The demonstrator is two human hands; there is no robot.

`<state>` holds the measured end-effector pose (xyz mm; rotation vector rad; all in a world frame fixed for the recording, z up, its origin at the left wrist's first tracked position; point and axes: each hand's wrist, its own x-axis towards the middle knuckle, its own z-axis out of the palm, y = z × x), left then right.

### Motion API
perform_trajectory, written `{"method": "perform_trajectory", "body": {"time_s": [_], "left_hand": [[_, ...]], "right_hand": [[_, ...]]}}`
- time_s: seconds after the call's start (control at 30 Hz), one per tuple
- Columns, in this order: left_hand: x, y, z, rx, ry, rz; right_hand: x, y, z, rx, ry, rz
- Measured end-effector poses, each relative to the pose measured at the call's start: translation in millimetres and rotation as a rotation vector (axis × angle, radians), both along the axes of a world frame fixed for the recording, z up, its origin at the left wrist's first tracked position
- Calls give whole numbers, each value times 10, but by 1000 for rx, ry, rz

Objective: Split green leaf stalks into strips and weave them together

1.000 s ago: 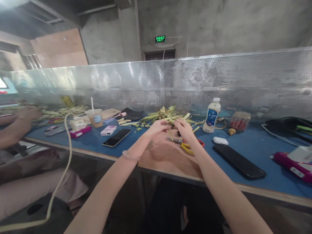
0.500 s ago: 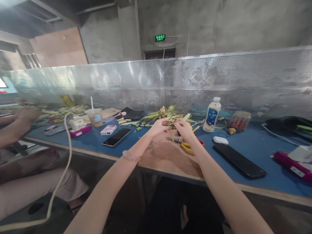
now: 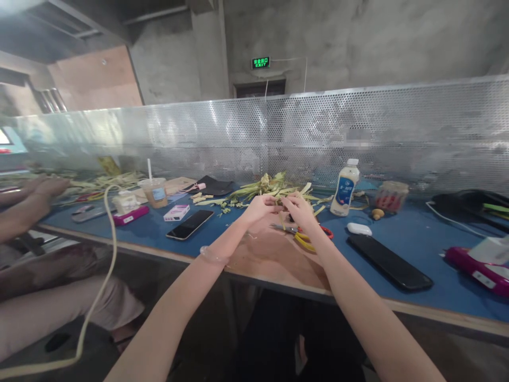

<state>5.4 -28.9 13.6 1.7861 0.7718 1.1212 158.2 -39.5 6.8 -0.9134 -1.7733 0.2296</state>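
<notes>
My left hand [image 3: 258, 209] and my right hand [image 3: 301, 209] are close together over a wooden board [image 3: 274, 262]. Both have their fingers closed on a pale green leaf strip [image 3: 282, 218], whose lower end hangs between them. Most of it is hidden by the fingers. Just behind lies a loose pile of yellow-green leaf strips [image 3: 274, 183], with small trimmings to its left. Below my right hand, scissors with yellow and red handles [image 3: 304, 241] rest on the board, partly covered by my right wrist.
Left on the blue table are a black phone [image 3: 191, 224], a small box [image 3: 176, 213], and a drink cup [image 3: 155, 193]. Right are a bottle [image 3: 345, 190], an earphone case [image 3: 359, 229], another phone [image 3: 389, 262] and a jar [image 3: 392, 196]. A co-worker's hands [image 3: 43, 188] are far left.
My hands stay nearly in place, with slight finger movement around the leaf strip. The co-worker's hand at the far left has shifted a little.
</notes>
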Motion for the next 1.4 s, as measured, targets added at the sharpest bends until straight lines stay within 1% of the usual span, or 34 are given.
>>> {"method": "perform_trajectory", "body": {"time_s": [0.07,0.13,0.27,0.37,0.43,0.5,0.6,0.7,0.77,0.83,0.93,1.1,1.2,1.3,1.4], "left_hand": [[-2,10,-6,-2,-23,-5],[1,21,-15,5,-16,-2],[28,32,-26,65,4,12],[58,27,-23,91,18,24],[71,19,-23,88,40,58],[77,12,-27,81,55,90],[70,9,-38,67,74,90],[48,28,-51,62,83,59],[29,53,-61,62,78,64],[9,81,-69,72,100,110],[-18,106,-76,121,200,208],[-57,104,-60,207,332,315],[-83,111,-50,236,386,359],[-99,122,-55,258,409,391],[-90,114,-65,267,390,372]], "right_hand": [[-1,11,-5,15,10,-36],[1,20,-6,-14,60,-53],[5,45,-16,-68,187,-2],[3,65,-26,-99,197,30],[13,88,-28,-83,204,16],[38,124,-26,-39,228,-16],[96,199,-20,10,232,-57],[147,270,-19,40,147,-107],[169,302,-20,70,87,-145],[188,315,-17,110,42,-170],[228,300,-4,168,-34,-212],[285,225,7,206,-152,-357],[270,177,-6,209,-138,-438],[243,136,-18,180,-72,-505],[240,113,-18,160,24,-508]]}}
